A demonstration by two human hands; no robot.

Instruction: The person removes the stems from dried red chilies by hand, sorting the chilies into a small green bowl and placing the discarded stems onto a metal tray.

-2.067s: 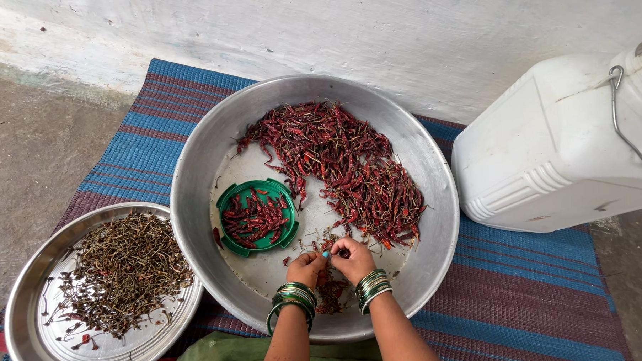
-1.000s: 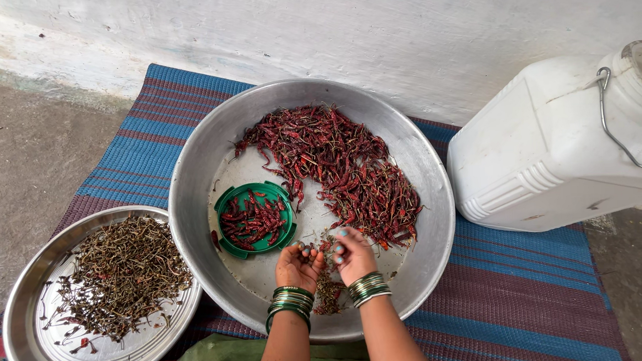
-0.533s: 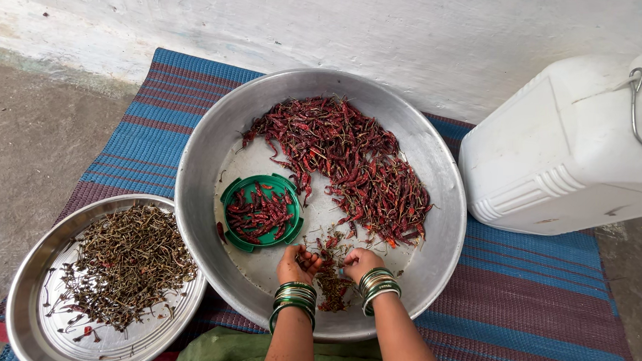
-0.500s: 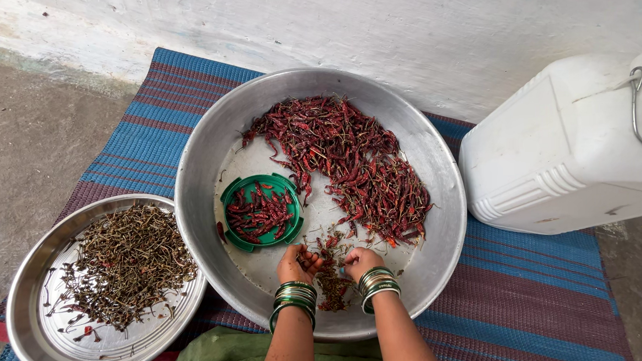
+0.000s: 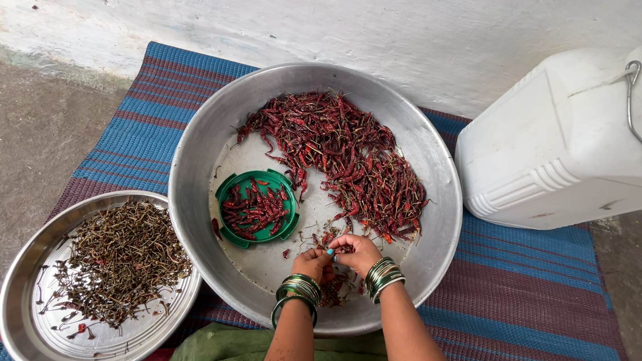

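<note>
Chillies (image 5: 345, 155) heap from twelve to three o'clock in the big steel basin (image 5: 434, 148), as before. My left hand (image 5: 312, 263) and right hand (image 5: 357, 252) have drawn together at six o'clock since half a second ago, each grip pinched on a dried chilli (image 5: 335, 249). Green dish (image 5: 256, 208) sits at nine; basin's bare floor lies just behind my hands. Stem tray (image 5: 35, 333) touches the basin's rim.

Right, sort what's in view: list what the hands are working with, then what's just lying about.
In use:
left hand and right hand, together on a dried red chilli
chilli heap
big steel basin
green lid of chillies
steel plate of stems

Lying about:
white jerrycan
striped mat
</note>
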